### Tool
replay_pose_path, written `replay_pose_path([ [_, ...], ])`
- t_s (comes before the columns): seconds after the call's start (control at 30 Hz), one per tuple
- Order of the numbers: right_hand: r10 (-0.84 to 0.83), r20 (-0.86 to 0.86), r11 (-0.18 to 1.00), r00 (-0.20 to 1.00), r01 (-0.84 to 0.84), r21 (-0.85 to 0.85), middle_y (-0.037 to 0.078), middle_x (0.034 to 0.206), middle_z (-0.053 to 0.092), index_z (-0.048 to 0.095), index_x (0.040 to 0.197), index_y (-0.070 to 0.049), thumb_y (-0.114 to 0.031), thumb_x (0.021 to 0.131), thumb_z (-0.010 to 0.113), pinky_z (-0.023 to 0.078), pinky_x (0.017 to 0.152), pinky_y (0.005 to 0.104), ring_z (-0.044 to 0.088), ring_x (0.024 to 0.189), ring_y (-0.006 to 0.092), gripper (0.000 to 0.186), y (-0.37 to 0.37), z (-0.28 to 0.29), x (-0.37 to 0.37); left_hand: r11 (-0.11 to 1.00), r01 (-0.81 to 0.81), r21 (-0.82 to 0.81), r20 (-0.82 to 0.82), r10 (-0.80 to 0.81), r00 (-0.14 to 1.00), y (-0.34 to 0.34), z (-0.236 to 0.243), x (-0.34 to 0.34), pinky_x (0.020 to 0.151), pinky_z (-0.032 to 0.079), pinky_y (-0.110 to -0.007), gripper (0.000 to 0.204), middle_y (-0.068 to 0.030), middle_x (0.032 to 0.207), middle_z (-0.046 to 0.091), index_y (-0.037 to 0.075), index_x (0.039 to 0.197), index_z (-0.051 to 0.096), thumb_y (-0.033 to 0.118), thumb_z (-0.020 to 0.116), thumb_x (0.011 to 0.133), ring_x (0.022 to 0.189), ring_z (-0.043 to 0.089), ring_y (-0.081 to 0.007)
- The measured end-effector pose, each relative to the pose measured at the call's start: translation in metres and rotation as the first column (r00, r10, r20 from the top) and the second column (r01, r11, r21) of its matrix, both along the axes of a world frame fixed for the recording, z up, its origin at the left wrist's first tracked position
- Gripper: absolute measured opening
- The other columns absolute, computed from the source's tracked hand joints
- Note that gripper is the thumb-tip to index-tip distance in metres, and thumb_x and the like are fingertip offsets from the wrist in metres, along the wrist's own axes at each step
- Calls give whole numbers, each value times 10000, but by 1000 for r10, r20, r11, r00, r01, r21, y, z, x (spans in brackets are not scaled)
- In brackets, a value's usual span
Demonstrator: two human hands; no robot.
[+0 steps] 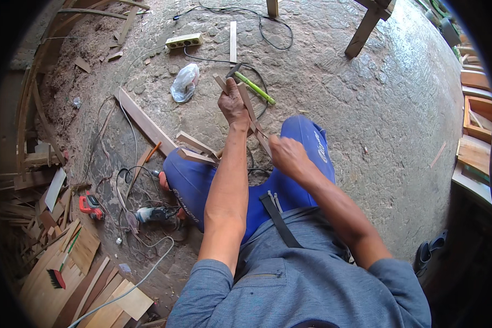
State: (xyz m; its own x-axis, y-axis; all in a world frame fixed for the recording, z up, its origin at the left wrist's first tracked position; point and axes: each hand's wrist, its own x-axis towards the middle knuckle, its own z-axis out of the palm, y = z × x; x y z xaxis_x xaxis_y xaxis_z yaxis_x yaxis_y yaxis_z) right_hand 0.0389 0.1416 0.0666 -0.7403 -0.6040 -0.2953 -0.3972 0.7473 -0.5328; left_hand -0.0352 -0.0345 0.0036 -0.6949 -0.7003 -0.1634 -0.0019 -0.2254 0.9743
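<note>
My left hand (233, 104) is closed round a narrow wooden piece (248, 104), its thumb pointing away from me. The wood slants from beyond that hand down between my knees. My right hand (288, 156) is curled into a fist at the wood's nearer end, beside my right thigh. Whatever sits inside those fingers is hidden. Just past my left hand, a hammer (255, 90) with a bright green handle lies on the floor. Short wooden strips (195, 143) stick out beside my left knee, partly covered by my forearm.
A power strip (184, 41), a plastic bag (185, 82) and a long board (145, 121) lie ahead and left. Corded power tools (154, 214) and a red tool (91, 206) are by my left leg. Wood offcuts (65, 273) pile up left; wooden frames (478, 117) stand right.
</note>
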Motion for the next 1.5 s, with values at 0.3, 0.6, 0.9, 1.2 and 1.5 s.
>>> replay_pose_path([
  [0.3, 7, 15, 998, 1000, -8, 64, 279, 825, 697, 622, 964, 56, -67, 886, 514, 582, 691, 529, 707, 807, 450, 181, 10, 2, 10, 995, -24, 95, -32, 27, 999, -5, 2, -1, 502, 362, -295, 503, 35, 638, 496, 63, 740, 567, 490, 605, 1003, 562, 430, -90],
  [0.6, 17, 31, 998, 999, -19, 64, 276, 826, 697, 603, 959, 50, -82, 881, 533, 572, 683, 545, 703, 790, 460, 169, 4, -3, 5, 998, -58, 28, -12, 59, 998, -3, 8, 1, 509, 352, -284, 481, 50, 637, 463, 72, 775, 572, 493, 599, 1005, 565, 412, -82],
  [0.9, 31, -52, 995, 998, -35, -90, 299, 870, 694, 600, 1009, 60, -73, 884, 512, 567, 700, 553, 706, 805, 449, 203, -11, -15, -6, 996, -63, 61, -14, 64, 998, -3, 6, 1, 513, 391, -300, 488, 21, 656, 518, 42, 805, 593, 487, 605, 1003, 576, 464, -94],
  [1.2, 38, -83, 990, 996, -49, -135, 279, 839, 693, 582, 1028, 42, -74, 886, 514, 566, 693, 553, 702, 800, 453, 195, -13, -7, -6, 999, -49, 1, 13, 49, 999, 0, 7, 4, 502, 370, -296, 502, 36, 624, 479, 73, 750, 547, 504, 597, 1002, 549, 424, -90],
  [1.5, -16, 33, 999, 999, 14, 51, 278, 780, 677, 540, 951, 8, -61, 872, 524, 548, 662, 562, 683, 757, 473, 106, 10, -43, 17, 994, -71, 78, -44, 75, 996, -10, -1, -1, 514, 337, -289, 465, 53, 645, 453, 60, 789, 591, 458, 575, 1028, 570, 395, -82],
])
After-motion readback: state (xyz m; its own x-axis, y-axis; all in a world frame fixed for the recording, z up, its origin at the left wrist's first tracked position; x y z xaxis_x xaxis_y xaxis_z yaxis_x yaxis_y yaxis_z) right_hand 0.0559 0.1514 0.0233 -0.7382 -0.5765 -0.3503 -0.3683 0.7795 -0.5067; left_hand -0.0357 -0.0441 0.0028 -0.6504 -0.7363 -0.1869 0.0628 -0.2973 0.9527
